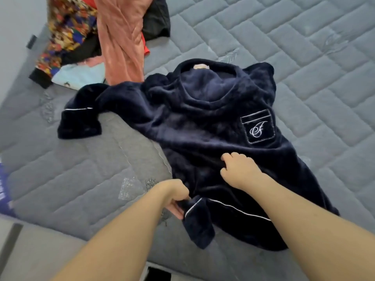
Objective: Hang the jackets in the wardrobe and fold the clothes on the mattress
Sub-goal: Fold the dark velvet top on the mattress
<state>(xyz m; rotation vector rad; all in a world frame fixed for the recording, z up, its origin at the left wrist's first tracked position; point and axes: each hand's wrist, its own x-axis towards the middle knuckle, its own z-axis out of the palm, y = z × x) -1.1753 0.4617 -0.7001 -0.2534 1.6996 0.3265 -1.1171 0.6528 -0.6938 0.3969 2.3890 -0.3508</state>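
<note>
Both grips work 1 garment: left hand [178,199] pinches the hem of the plush navy-blue pyjama top with white piping [203,138], right hand [239,169] bunches its middle. It lies spread, unfolded, on the grey quilted mattress [304,57]; the heap of mixed clothes [91,37] waits, so I judge folding barely begun.

A purple object [5,191] shows at the left edge, too cropped to identify. A dark strap [31,41] sits on the pale wall [14,27] beyond.
</note>
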